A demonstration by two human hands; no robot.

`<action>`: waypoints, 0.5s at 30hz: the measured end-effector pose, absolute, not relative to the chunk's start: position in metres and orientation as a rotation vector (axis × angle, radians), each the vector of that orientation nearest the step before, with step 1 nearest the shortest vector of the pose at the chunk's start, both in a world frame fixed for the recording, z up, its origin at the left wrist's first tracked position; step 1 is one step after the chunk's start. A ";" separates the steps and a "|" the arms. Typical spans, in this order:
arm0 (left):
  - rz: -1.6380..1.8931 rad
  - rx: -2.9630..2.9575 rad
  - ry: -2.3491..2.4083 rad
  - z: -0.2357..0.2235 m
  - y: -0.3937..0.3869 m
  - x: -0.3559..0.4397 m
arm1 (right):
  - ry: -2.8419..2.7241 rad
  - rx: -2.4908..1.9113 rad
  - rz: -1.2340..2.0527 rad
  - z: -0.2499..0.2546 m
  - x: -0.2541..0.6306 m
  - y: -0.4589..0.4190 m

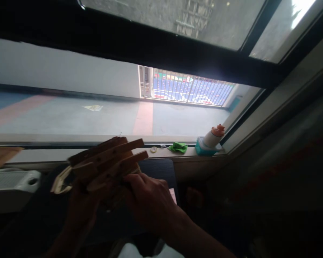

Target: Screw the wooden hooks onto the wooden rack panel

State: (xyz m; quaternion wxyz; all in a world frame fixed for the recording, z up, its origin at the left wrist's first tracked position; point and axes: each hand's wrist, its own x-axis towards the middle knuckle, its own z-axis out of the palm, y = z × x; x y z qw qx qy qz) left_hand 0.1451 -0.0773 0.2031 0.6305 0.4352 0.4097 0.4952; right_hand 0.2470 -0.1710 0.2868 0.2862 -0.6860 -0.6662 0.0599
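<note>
Gripping a brown wooden slatted object above the dark table, fingers of the left hand beneath its near side, fingers of the right hand curled at its right end, exact grip too dark to tell

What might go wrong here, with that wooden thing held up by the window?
The wooden assembly might slip from the left hand and right hand and strike the dark table beneath.

Its long prongs point toward the windowsill, so a careless swing could possibly knock the small tape roll there.

The hands are in deep shadow, so a pinched finger or misjudged grip seems possible.
</note>
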 end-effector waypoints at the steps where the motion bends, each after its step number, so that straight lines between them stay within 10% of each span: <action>1: 1.152 1.029 1.017 0.208 -0.074 0.133 | -1.773 -1.806 0.175 0.285 0.248 -0.173; 15: 1.208 1.129 1.083 0.229 -0.054 0.122 | -1.730 -1.610 0.024 0.262 0.265 -0.162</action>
